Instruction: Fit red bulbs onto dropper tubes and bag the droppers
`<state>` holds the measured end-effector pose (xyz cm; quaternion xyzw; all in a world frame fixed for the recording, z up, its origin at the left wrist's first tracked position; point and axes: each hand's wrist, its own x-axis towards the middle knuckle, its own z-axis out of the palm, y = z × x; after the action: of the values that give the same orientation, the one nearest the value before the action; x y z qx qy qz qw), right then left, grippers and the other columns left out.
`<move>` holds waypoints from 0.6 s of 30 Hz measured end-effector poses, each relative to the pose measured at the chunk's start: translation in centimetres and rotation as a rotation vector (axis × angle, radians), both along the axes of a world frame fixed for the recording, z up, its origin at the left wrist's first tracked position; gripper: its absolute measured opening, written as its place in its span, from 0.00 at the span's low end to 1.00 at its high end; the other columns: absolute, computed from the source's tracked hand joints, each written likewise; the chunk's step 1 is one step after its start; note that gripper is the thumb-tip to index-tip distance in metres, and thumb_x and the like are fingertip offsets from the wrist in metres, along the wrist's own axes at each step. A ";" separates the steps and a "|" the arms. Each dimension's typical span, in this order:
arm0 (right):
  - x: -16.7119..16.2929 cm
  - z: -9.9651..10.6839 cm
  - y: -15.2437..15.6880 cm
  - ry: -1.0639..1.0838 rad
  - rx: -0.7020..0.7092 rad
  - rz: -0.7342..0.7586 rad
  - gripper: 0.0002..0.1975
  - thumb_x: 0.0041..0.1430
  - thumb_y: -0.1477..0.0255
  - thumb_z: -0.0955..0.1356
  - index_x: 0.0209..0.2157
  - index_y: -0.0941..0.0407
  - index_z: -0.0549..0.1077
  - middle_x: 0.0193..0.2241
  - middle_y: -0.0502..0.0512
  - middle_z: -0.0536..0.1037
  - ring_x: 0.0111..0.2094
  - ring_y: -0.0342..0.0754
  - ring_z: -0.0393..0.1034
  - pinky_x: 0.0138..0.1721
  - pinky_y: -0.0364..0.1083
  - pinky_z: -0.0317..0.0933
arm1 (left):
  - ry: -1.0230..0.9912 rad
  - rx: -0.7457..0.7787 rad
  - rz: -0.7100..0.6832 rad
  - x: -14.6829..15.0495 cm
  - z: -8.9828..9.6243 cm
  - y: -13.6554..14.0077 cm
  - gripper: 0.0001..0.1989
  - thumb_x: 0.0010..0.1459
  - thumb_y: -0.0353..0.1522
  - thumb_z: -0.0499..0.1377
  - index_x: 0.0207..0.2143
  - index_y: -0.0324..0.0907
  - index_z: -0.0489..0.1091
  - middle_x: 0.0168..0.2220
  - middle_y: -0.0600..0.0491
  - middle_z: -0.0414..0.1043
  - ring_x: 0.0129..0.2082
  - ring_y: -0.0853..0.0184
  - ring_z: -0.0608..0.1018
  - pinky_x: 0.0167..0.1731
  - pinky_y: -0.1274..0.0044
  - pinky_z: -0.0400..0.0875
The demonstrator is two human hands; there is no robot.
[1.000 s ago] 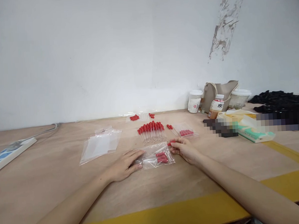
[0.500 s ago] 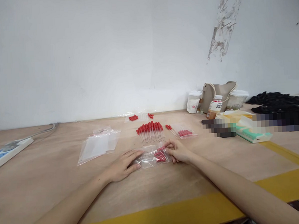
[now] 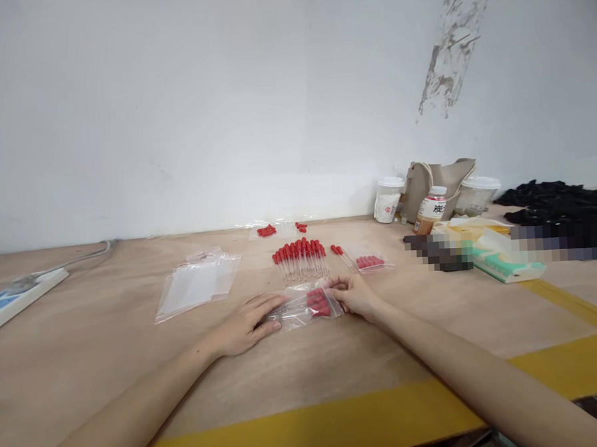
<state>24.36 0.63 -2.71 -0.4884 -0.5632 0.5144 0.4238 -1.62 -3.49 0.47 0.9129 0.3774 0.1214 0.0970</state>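
Note:
A clear zip bag (image 3: 296, 312) lies flat on the table in front of me, holding several glass droppers whose red rubber bulbs (image 3: 318, 303) point right. At its left end rests my left hand (image 3: 248, 323), fingers stretched out and thumb apart, the tips touching the plastic. My right hand (image 3: 351, 294) pinches the bag's upper right corner between thumb and fingers. Just beyond the bag, a row of loose droppers (image 3: 299, 260) lies with red bulbs away from me. Two more droppers (image 3: 343, 256) lie beside a filled bag (image 3: 373, 261).
Flat clear bags (image 3: 196, 282) are stacked on the left, near a power strip (image 3: 27, 299). Loose red bulbs (image 3: 266, 231) lie by the wall. At right are a white-lidded cup (image 3: 389, 201), a bottle (image 3: 430, 210), a tissue pack (image 3: 505, 259) and black cloth (image 3: 563, 209).
The bag lies flatter and its red bulbs now sit in a neater stack. My right hand has shifted slightly at the bag's right end; my left hand stays at the left end.

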 end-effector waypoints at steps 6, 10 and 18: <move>0.3 0.8 -0.5 -0.075 -0.049 0.118 0.08 0.47 0.70 0.67 0.28 0.60 0.72 0.11 0.43 0.65 0.10 0.33 0.50 0.11 0.35 0.46 | 0.028 -0.017 0.002 0.0 0.1 -0.1 0.21 0.62 0.40 0.43 0.57 0.51 0.52 0.57 0.54 0.53 0.56 0.63 0.57 0.54 0.69 0.52; 1.5 1.2 0.8 -0.219 0.046 -0.017 0.06 0.47 0.73 0.65 0.28 0.59 0.72 0.17 0.47 0.71 0.11 0.36 0.55 0.13 0.37 0.50 | 0.034 -0.019 -0.026 0.1 0.3 -0.1 0.18 0.62 0.39 0.43 0.54 0.52 0.55 0.57 0.54 0.54 0.56 0.64 0.58 0.54 0.70 0.54; 3.2 3.1 7.4 -0.848 0.350 -0.351 0.08 0.47 0.79 0.63 0.30 0.59 0.72 0.34 0.61 0.75 0.38 0.50 0.68 0.38 0.45 0.59 | 0.005 -0.021 -0.022 0.1 0.4 -0.2 0.18 0.62 0.39 0.44 0.53 0.50 0.58 0.56 0.53 0.55 0.55 0.63 0.59 0.53 0.70 0.55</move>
<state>27.52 8.03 0.41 -0.6639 -0.6733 0.0885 0.3132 -1.49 -3.70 0.89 0.9163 0.3687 0.1141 0.1072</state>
